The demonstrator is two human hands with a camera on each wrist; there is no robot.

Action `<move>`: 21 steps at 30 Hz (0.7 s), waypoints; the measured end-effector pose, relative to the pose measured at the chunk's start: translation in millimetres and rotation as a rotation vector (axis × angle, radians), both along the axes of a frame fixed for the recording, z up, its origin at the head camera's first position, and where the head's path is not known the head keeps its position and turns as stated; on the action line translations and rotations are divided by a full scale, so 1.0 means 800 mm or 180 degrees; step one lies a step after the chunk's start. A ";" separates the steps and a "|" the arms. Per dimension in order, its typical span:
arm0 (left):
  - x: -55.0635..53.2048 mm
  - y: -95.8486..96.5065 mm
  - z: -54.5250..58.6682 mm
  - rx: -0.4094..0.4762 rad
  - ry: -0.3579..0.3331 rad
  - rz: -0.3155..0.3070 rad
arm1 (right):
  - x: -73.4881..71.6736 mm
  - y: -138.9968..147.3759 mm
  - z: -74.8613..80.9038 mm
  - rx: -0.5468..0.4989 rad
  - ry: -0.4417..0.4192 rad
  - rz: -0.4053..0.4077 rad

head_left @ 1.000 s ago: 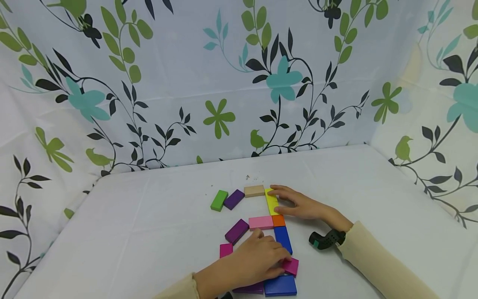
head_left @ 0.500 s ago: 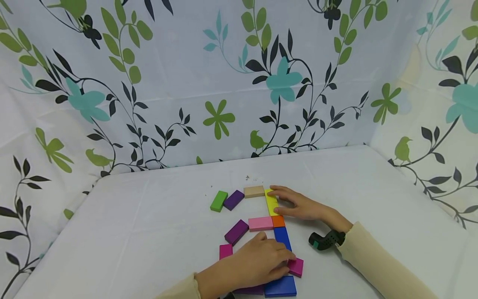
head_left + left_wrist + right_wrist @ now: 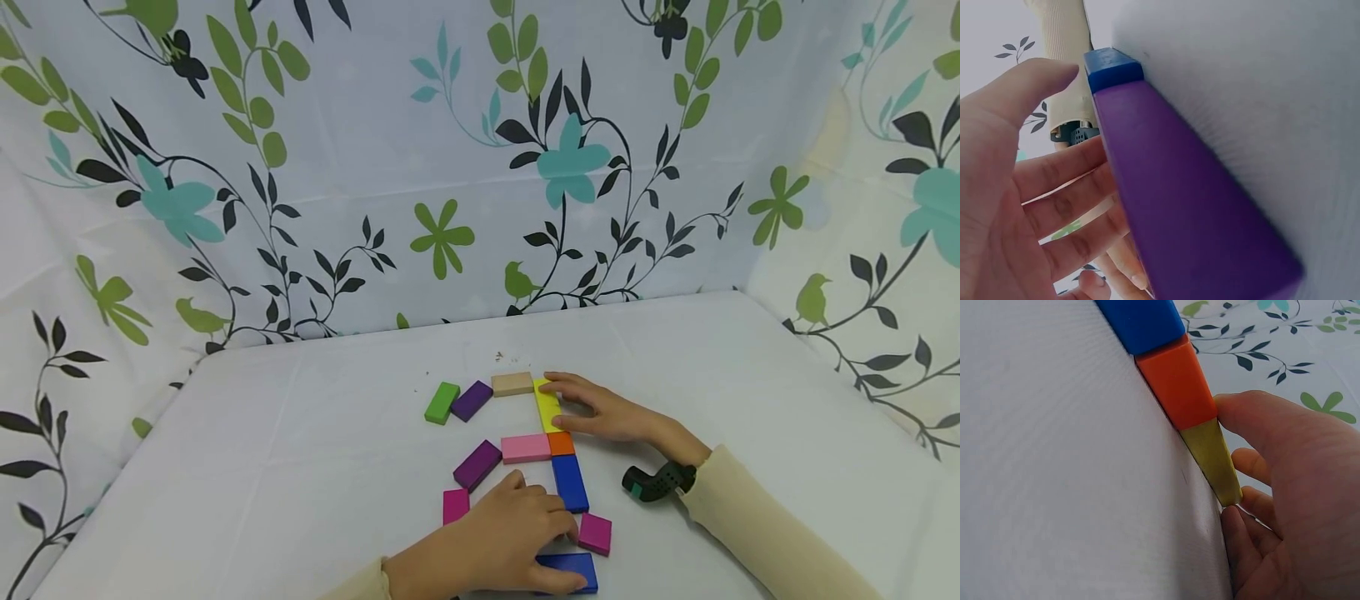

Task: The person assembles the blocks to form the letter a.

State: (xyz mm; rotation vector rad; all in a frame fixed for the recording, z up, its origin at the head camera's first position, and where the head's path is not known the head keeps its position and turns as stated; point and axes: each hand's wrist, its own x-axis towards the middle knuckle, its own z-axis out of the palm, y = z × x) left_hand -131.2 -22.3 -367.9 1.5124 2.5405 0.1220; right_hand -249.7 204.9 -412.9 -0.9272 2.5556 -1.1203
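In the head view my left hand (image 3: 498,533) is over the near blue block (image 3: 568,573), its thumb across the block and its fingers just beyond. The left wrist view shows the thumb spread from the fingers beside a purple block (image 3: 1179,194). The magenta block (image 3: 595,533) lies apart from its fingertips, slightly tilted. My right hand (image 3: 611,412) holds the yellow block (image 3: 547,407) between thumb and fingers, flat on the table. An orange block (image 3: 1179,381) touches the yellow one's near end, and a longer blue block (image 3: 570,483) follows it.
A pink block (image 3: 525,448) adjoins the orange one. Purple (image 3: 477,465) and magenta (image 3: 455,506) blocks curve down its left. Beige (image 3: 512,384), dark purple (image 3: 472,401) and green (image 3: 442,403) blocks form the far row. A patterned cloth (image 3: 480,183) hangs behind the white table (image 3: 300,467).
My left hand slid the magenta block a little to the right, then let go of it and moved back towards the near blue block. My right hand has stayed at the yellow block.
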 end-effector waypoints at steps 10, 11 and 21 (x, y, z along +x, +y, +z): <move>0.000 -0.003 -0.003 -0.0009 -0.0005 0.0015 | 0.002 0.000 0.001 -0.0001 -0.0006 -0.0002; -0.001 -0.003 -0.003 -0.0015 -0.0001 0.0047 | 0.002 0.000 0.001 -0.0002 -0.0009 -0.0002; -0.007 -0.003 -0.005 -0.0007 0.0116 0.0225 | 0.001 0.000 0.000 -0.0007 0.0011 -0.0001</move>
